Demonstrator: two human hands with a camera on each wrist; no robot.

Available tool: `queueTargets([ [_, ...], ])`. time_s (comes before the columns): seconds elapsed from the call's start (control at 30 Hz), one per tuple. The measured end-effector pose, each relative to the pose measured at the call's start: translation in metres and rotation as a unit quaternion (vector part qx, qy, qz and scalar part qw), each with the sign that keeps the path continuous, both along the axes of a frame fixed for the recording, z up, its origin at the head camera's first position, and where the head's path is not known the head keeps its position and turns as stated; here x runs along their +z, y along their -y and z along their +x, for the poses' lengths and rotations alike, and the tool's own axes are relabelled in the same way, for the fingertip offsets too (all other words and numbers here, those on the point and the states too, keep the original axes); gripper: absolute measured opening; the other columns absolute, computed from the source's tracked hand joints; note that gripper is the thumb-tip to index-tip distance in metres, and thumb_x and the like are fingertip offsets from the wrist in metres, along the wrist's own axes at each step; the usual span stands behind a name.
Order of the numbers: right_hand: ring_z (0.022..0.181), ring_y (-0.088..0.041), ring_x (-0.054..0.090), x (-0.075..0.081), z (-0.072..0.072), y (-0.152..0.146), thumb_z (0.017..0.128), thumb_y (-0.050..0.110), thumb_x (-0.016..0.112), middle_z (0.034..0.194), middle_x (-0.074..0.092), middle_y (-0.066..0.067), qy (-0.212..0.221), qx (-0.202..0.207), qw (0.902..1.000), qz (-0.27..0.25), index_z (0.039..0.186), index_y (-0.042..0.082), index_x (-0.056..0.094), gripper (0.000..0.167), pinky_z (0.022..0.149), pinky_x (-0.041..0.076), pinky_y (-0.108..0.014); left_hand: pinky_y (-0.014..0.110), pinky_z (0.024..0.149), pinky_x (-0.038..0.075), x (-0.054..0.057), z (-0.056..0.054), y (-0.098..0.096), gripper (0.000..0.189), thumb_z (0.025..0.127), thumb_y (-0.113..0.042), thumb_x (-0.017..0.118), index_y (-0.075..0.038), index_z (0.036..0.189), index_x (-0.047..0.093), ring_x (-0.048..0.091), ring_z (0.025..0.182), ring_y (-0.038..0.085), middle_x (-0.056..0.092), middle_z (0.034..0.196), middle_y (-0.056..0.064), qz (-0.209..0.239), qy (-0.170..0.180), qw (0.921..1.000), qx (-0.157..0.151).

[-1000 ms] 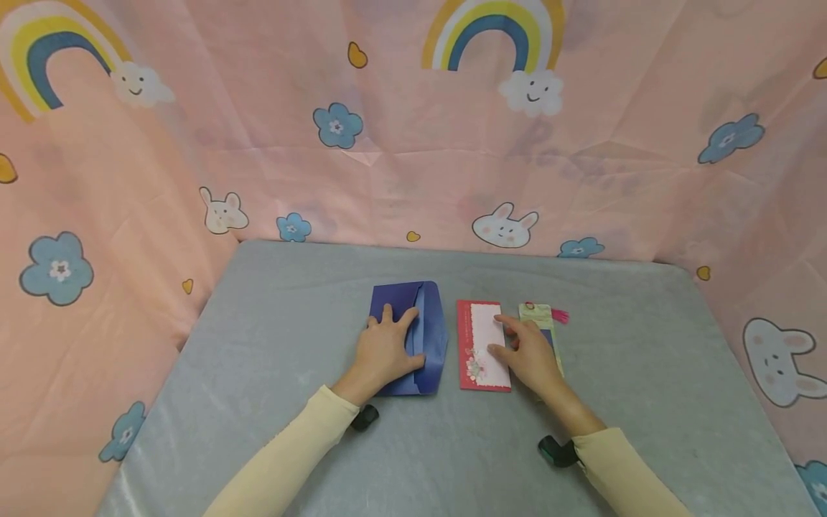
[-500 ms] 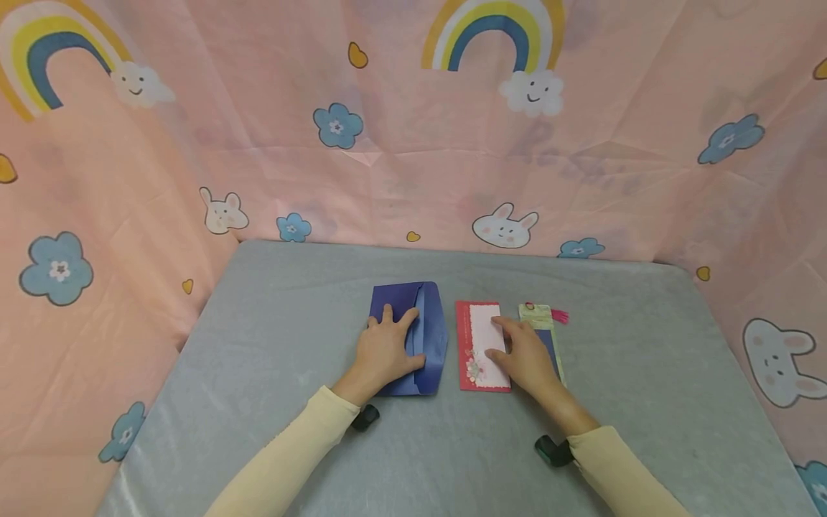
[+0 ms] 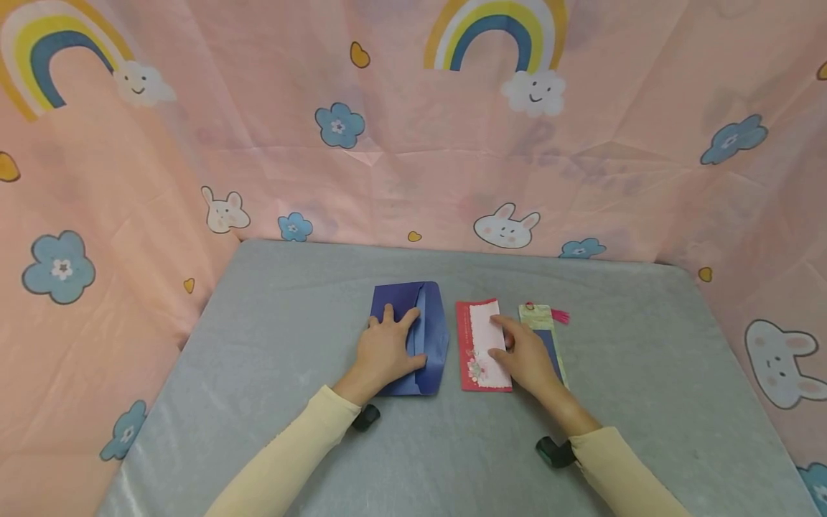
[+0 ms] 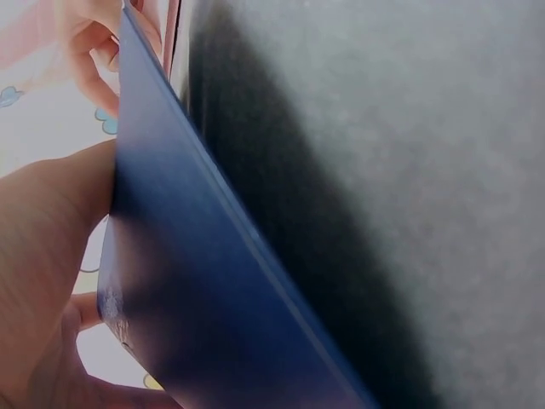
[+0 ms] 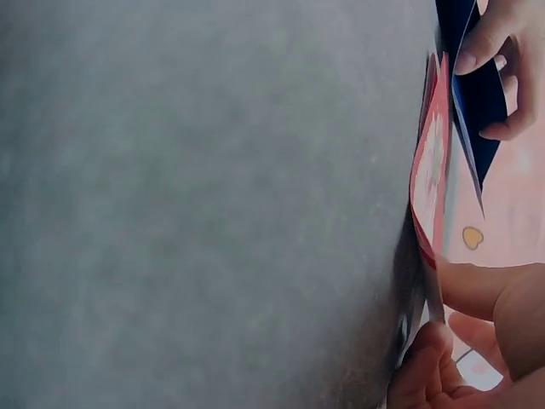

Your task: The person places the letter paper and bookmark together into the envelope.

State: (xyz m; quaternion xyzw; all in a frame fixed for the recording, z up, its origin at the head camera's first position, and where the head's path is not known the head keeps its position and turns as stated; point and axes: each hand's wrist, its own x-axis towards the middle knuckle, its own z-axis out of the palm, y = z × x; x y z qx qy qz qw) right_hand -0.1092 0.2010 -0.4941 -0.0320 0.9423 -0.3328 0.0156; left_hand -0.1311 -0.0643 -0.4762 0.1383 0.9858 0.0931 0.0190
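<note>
My left hand (image 3: 384, 352) rests with spread fingers on a dark blue envelope (image 3: 437, 330), whose flap lies unfolded toward the right. In the left wrist view the envelope (image 4: 187, 256) is seen along its edge. My right hand (image 3: 531, 357) pinches the right edge of a red card (image 3: 484, 337) with a white scalloped panel and printed flowers. Seen from the right wrist, the card (image 5: 431, 170) bows upward, its layers parting, with the thumb on its upper face. Partly hidden behind the right hand lies a green and blue bookmark (image 3: 538, 316) with a pink tassel (image 3: 561, 316).
A grey cloth covers the table (image 3: 291, 309). Behind it and along the sides hangs a pink curtain (image 3: 400, 179) with rainbows, rabbits and flowers. A black wrist device (image 3: 555, 452) sits below the right wrist, another (image 3: 366, 417) by the left.
The right fingers have closed in on the card's right edge, and its upper part now lifts and bends slightly. My left hand stays still on the envelope.
</note>
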Motion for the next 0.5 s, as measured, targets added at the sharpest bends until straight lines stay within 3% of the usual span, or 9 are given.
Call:
queueTargets([
  [0.37, 0.067, -0.015, 0.045, 0.0016, 0.0002, -0.006, 0.086, 0.007, 0.073, 0.088, 0.051, -0.011, 0.019, -0.013, 0.9972, -0.072, 0.134, 0.009, 0.06, 0.05, 0.056, 0.037, -0.022, 0.05, 0.065, 0.059, -0.0026, -0.0009, 0.0004, 0.082, 0.074, -0.059, 0.073, -0.031, 0.145, 0.044, 0.06, 0.111, 0.055, 0.05, 0.143, 0.031, 0.001, -0.007, 1.0, -0.002],
  [0.5, 0.063, -0.014, 0.045, 0.0061, 0.0, -0.007, 0.087, 0.007, 0.073, 0.103, 0.058, -0.016, 0.03, -0.008, 0.9963, -0.08, 0.137, 0.009, 0.058, 0.052, 0.054, 0.038, -0.022, 0.051, 0.066, 0.059, -0.0024, -0.0006, 0.0006, 0.082, 0.074, -0.059, 0.073, -0.03, 0.146, 0.044, 0.06, 0.111, 0.056, 0.049, 0.143, 0.031, 0.005, -0.008, 1.0, -0.002],
])
